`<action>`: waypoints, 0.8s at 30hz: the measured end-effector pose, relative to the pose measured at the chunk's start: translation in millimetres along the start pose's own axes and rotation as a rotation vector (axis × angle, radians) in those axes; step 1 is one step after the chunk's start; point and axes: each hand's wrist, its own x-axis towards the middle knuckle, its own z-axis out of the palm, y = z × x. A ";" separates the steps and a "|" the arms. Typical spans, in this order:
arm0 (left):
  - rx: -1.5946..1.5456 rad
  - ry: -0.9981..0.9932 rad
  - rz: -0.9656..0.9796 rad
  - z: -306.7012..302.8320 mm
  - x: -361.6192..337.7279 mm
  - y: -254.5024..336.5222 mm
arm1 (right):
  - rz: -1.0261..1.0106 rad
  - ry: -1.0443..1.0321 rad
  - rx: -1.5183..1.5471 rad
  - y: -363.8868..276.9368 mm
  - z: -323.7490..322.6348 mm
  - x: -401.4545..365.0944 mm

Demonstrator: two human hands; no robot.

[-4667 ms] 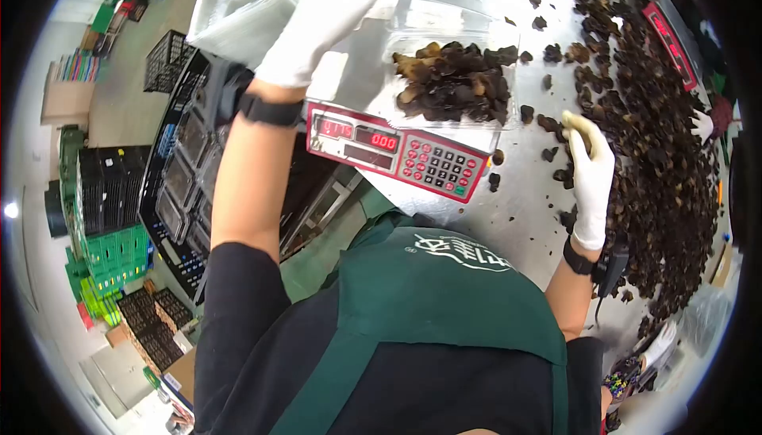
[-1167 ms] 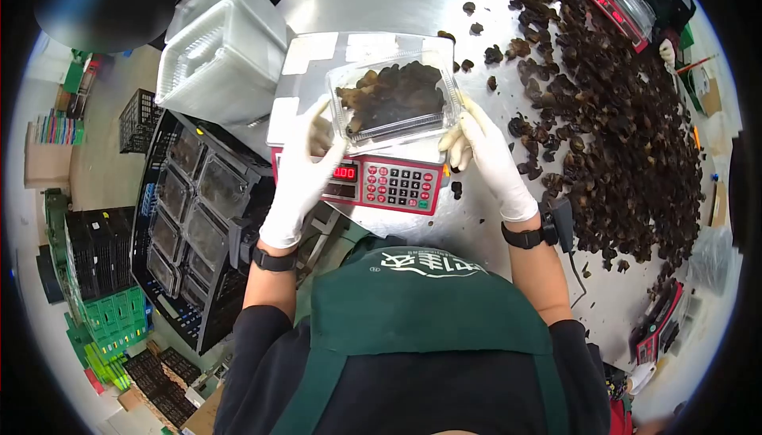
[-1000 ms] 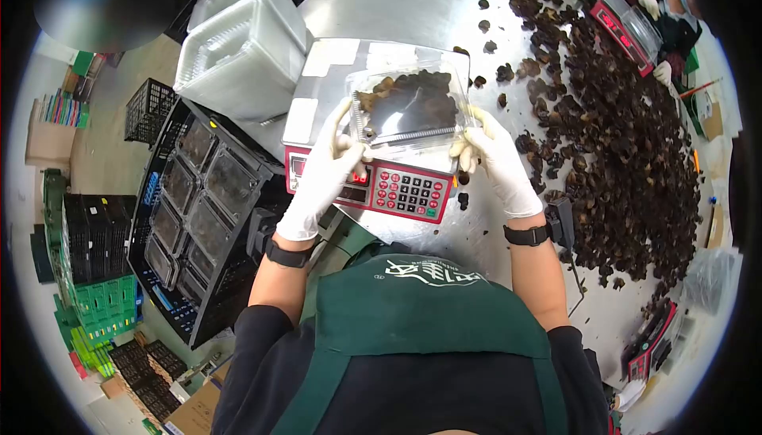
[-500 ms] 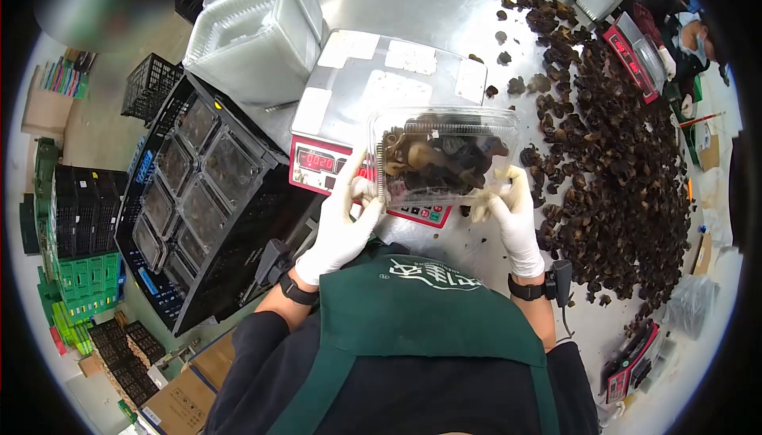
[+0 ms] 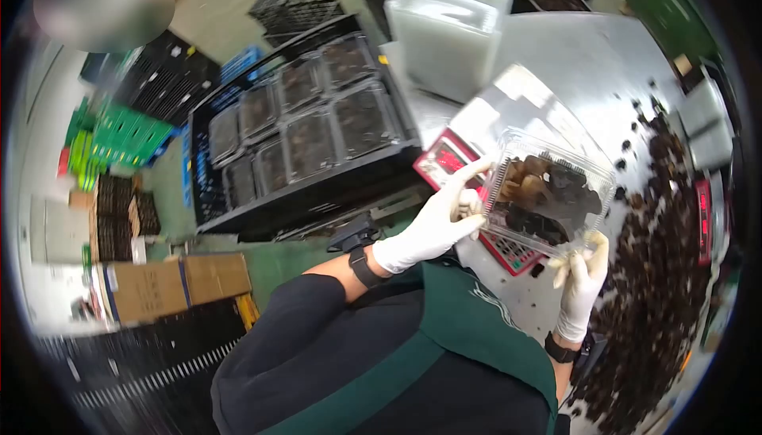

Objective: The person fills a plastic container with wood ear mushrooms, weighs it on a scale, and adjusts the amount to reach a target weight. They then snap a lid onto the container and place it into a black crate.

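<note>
A clear plastic clamshell box (image 5: pixel 549 195) with dark, brownish wood ear mushrooms inside is held between my gloved hands, its lid down over them. My left hand (image 5: pixel 446 217) grips its left edge, thumb and fingers closed on the rim. At the lower right corner, the fingers of my right hand (image 5: pixel 583 272) pinch the box edge. Beneath the box lies a weighing scale (image 5: pixel 448 149) with a red front and lit red digits, partly covered by the box and my left hand.
A black crate (image 5: pixel 317 181) of filled clear boxes stands at left. Behind the scale rises a stack of empty clear trays (image 5: pixel 444 38). Loose mushrooms (image 5: pixel 651 300) cover the right side of the steel table (image 5: pixel 595 46). Another red display (image 5: pixel 703 221) stands at far right.
My view has turned left, bringing the crate of filled boxes nearer the middle. Both hands still hold the box, which now appears farther right and tilted.
</note>
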 end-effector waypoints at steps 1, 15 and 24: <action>-0.048 -0.004 0.004 -8.0 -4.7 3.6 | -0.002 0.007 0.033 -3.6 12.7 4.9; -0.128 1.156 0.447 -208.0 -133.8 30.6 | 0.118 -0.429 -0.158 -0.9 76.2 36.1; 0.082 1.256 0.224 -209.4 -141.0 27.6 | 0.233 -0.209 -0.176 24.1 39.3 10.3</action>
